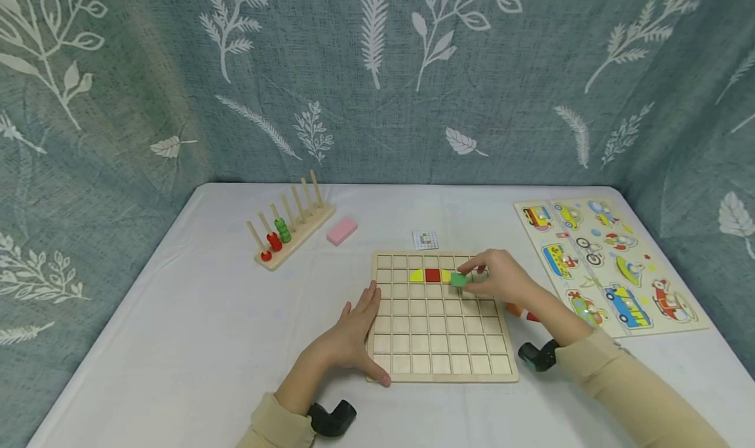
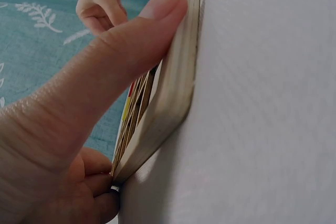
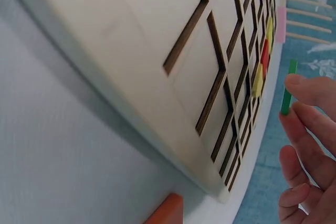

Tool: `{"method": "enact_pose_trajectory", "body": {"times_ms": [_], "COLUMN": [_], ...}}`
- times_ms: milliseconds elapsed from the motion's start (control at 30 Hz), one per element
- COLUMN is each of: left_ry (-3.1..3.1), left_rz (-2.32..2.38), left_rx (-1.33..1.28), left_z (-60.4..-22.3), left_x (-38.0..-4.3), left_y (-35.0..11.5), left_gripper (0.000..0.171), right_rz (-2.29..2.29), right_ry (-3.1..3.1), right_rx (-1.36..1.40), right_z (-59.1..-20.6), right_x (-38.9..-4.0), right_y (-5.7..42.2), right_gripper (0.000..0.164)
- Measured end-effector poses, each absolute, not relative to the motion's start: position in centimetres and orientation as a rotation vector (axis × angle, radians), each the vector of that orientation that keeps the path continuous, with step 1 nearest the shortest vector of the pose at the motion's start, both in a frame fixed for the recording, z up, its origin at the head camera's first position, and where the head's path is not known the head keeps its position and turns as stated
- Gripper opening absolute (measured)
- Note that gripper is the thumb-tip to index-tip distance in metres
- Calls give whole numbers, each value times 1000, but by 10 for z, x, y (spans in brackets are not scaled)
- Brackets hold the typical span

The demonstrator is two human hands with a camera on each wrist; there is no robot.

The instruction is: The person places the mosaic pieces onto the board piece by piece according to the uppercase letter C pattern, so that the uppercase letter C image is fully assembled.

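Observation:
My right hand (image 1: 501,276) pinches a thin green square tile (image 1: 458,280) between thumb and fingertips. In the right wrist view the green tile (image 3: 289,87) is held edge-on, apart from the wooden grid board (image 1: 442,378). In the board's second row from the back lie a yellow piece with a curved edge (image 1: 417,276), a red square tile (image 1: 432,276) and another yellow piece (image 1: 445,276), partly behind the green one. My left hand (image 1: 350,333) rests against the board's left edge with extended fingers. Its thumb (image 2: 163,6) touches the board's near edge.
Behind the board lies a small patterned card (image 1: 425,240). A pink block (image 1: 342,231) and a peg stand with red and green beads (image 1: 301,232) stand back left. A vehicle picture puzzle (image 1: 613,264) lies right. Orange and red pieces (image 1: 515,310) show under the right forearm.

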State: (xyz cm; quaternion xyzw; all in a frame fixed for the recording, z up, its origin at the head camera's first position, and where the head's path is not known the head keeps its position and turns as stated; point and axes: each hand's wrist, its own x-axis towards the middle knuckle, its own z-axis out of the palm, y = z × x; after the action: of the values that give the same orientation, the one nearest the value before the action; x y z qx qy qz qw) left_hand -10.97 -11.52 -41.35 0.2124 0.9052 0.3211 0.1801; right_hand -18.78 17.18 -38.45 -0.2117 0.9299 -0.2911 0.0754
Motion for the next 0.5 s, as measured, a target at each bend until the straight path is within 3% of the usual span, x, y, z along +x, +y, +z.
{"method": "enact_pose_trajectory", "body": {"times_ms": [500], "left_ry": [2566], "left_rz": [901], "left_rx": [609], "left_z": [-417], "left_x": [-110], "left_y": [-116], "left_gripper": [140], "right_rz": [-876], "right_ry": [2741], "right_rx": [-757], "right_z": [-386], "right_x": [-185], "right_y": [156], "right_gripper": [24]}}
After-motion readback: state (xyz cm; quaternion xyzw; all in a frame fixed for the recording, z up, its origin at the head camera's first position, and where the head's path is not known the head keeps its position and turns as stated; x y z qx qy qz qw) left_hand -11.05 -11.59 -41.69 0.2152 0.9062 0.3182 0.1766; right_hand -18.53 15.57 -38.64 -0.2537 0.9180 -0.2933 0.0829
